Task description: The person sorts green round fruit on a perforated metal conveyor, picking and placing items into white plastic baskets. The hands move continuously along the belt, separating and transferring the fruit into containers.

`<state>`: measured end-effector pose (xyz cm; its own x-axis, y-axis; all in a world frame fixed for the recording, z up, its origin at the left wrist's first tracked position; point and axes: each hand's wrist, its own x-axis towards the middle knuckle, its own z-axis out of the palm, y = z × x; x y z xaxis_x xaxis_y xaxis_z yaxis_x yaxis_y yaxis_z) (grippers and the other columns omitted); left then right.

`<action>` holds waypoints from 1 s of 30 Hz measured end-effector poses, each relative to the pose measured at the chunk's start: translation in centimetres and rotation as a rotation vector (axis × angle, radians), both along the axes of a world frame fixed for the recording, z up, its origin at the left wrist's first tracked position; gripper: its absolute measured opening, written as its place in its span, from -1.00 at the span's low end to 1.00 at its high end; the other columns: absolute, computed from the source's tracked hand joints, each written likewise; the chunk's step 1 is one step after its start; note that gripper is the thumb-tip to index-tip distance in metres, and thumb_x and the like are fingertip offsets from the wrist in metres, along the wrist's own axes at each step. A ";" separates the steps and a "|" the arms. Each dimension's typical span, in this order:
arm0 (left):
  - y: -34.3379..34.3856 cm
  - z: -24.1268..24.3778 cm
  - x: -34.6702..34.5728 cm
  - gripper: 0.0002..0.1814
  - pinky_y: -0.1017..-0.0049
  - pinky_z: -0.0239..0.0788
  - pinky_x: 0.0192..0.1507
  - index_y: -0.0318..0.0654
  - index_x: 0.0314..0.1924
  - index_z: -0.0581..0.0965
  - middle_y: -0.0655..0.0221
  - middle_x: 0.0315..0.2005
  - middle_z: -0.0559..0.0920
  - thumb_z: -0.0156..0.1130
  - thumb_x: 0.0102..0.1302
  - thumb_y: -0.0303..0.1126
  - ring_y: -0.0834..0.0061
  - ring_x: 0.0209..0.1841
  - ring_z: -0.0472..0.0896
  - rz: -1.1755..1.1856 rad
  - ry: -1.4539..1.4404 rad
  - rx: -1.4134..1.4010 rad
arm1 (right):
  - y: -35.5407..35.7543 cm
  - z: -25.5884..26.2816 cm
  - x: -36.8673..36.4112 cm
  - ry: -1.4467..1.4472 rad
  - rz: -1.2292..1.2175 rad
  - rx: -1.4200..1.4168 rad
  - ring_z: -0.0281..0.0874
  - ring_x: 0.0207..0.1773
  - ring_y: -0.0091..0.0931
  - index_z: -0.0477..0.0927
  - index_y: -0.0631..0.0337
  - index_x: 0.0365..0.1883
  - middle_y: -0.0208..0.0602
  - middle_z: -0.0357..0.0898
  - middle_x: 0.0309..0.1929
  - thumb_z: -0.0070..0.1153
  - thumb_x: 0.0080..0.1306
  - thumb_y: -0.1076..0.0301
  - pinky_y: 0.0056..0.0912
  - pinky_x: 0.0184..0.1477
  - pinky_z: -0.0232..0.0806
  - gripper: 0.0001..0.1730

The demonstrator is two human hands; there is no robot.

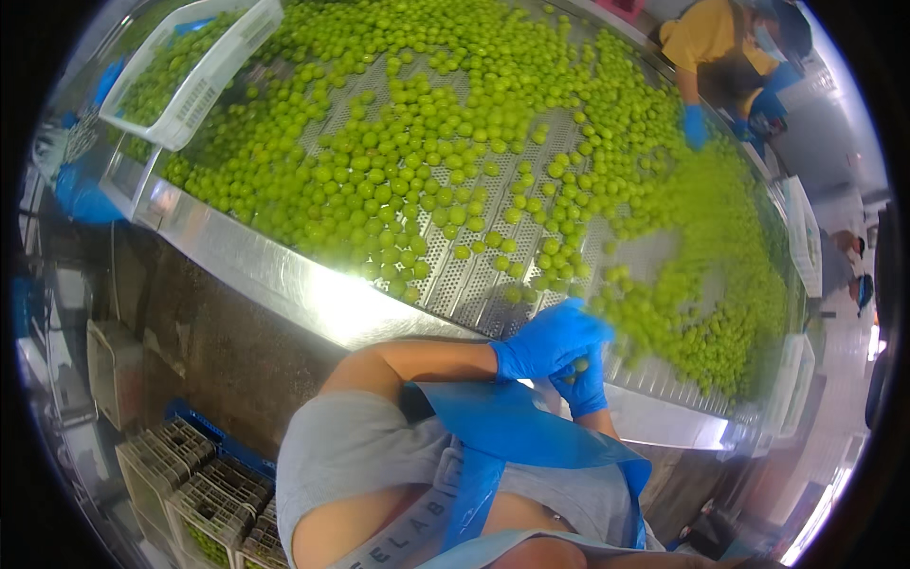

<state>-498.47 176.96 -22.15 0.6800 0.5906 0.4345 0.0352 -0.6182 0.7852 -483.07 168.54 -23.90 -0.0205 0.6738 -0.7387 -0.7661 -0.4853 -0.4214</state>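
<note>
Many round green fruits (370,171) lie spread over a perforated metal sorting table (490,213). My left hand (551,340), in a blue glove, is held at the table's near edge with its fingers bent over my right hand. My right hand (584,384), also gloved in blue, is partly hidden beneath it, and a couple of the green fruits (581,364) show in its fingers. Whether the left fingers hold a fruit cannot be seen. To the right of my hands, the fruits look blurred.
A white plastic crate (192,107) of fruit stands at the upper left, near a person's blue glove (85,195). Across the table a co-worker's gloved hand (694,126) reaches over the fruit. White crates (803,235) line the right side; stacked crates (220,498) stand at lower left.
</note>
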 end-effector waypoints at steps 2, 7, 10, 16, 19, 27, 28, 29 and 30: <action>0.0 -1.0 -0.1 -0.52 0.09 0.27 0.38 -0.02 0.30 0.57 0.28 0.30 0.54 0.21 0.39 -0.24 0.02 0.31 0.42 0.051 0.026 -0.035 | 0.8 1.0 -0.9 -0.060 0.072 -0.060 0.66 -0.05 -0.47 0.45 -0.06 0.28 -0.37 0.65 0.04 -0.30 0.57 -0.33 -0.35 -0.06 0.61 -0.35; 0.1 -0.8 -0.7 -0.19 -0.04 -0.07 0.52 -0.12 0.56 0.18 0.07 0.50 0.24 0.20 0.43 -0.03 -0.10 0.43 0.25 0.224 -0.180 -0.064 | 2.2 -0.8 -0.1 -0.105 0.309 0.186 0.64 -0.08 -0.42 0.48 0.13 0.22 -0.25 0.62 0.02 -0.20 0.61 -0.10 -0.34 -0.13 0.56 -0.48; 0.4 -0.8 -1.3 -0.09 -0.02 -0.10 0.54 -0.11 0.61 0.05 0.07 0.53 0.17 0.23 0.41 -0.01 -0.09 0.46 0.22 0.192 -0.128 -0.064 | 2.7 -1.7 1.3 -0.049 0.531 0.214 0.55 -0.27 -0.48 0.49 0.13 0.16 -0.30 0.59 -0.10 -0.18 0.62 -0.06 -0.61 -0.45 0.42 -0.53; 4.0 -3.5 -7.7 -0.70 0.10 0.37 0.09 -0.11 -0.06 0.71 0.16 -0.12 0.72 0.25 0.30 -0.18 0.04 -0.06 0.63 0.530 0.269 -0.052 | 0.9 -4.3 3.0 0.382 0.185 0.263 0.42 -0.17 -0.46 0.43 0.00 0.37 -0.24 0.47 0.10 -0.05 0.58 -0.05 -0.67 -0.44 0.34 -0.48; 4.3 -6.3 -12.2 -0.78 0.14 0.41 -0.15 -0.03 -0.45 0.72 0.21 -0.42 0.70 0.23 0.27 -0.19 0.14 -0.31 0.64 0.629 0.776 0.110 | 0.1 -4.9 3.4 0.463 0.120 0.231 0.41 -0.21 -0.46 0.46 -0.02 0.35 -0.22 0.48 0.12 -0.03 0.56 -0.07 -0.65 -0.45 0.34 -0.48; 5.3 -4.5 -20.3 -0.80 0.17 0.51 -0.13 -0.02 -0.16 0.76 0.11 -0.28 0.66 0.19 0.37 -0.31 0.08 -0.18 0.64 0.931 0.559 0.024 | -2.7 -1.0 -1.1 0.316 -0.018 0.260 0.52 -0.21 -0.54 0.48 0.02 0.26 -0.18 0.50 0.06 0.00 0.55 -0.03 -0.76 -0.54 0.32 -0.54; 6.1 -4.8 -22.3 -0.77 0.19 0.52 -0.13 -0.01 -0.13 0.76 0.12 -0.23 0.68 0.17 0.36 -0.36 0.12 -0.17 0.66 1.016 0.466 -0.120 | -3.2 -0.4 -1.7 0.300 -0.042 0.258 0.52 -0.21 -0.54 0.47 0.02 0.27 -0.18 0.50 0.05 0.00 0.55 -0.03 -0.75 -0.54 0.33 -0.54; 7.0 -5.0 -24.8 -0.74 0.21 0.53 -0.12 0.00 -0.10 0.76 0.14 -0.17 0.70 0.15 0.35 -0.41 0.15 -0.15 0.68 1.093 0.372 -0.265 | -3.8 0.1 -2.3 0.285 -0.068 0.255 0.52 -0.21 -0.54 0.47 0.02 0.27 -0.19 0.49 0.04 0.00 0.55 -0.03 -0.75 -0.54 0.33 -0.54; 7.9 -4.5 -27.7 -0.73 0.23 0.54 -0.11 -0.01 -0.09 0.75 0.16 -0.12 0.71 0.14 0.34 -0.44 0.18 -0.15 0.69 1.156 0.536 -0.308 | -4.1 0.5 -3.1 0.267 -0.090 0.254 0.52 -0.21 -0.53 0.47 0.02 0.27 -0.19 0.49 0.04 0.00 0.55 -0.02 -0.74 -0.54 0.34 -0.54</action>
<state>-526.13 184.90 -26.61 -0.2379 0.9712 0.0129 0.7709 0.1808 0.6108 -486.16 164.45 -23.36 -0.1224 0.8426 -0.5245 -0.9001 -0.3169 -0.2990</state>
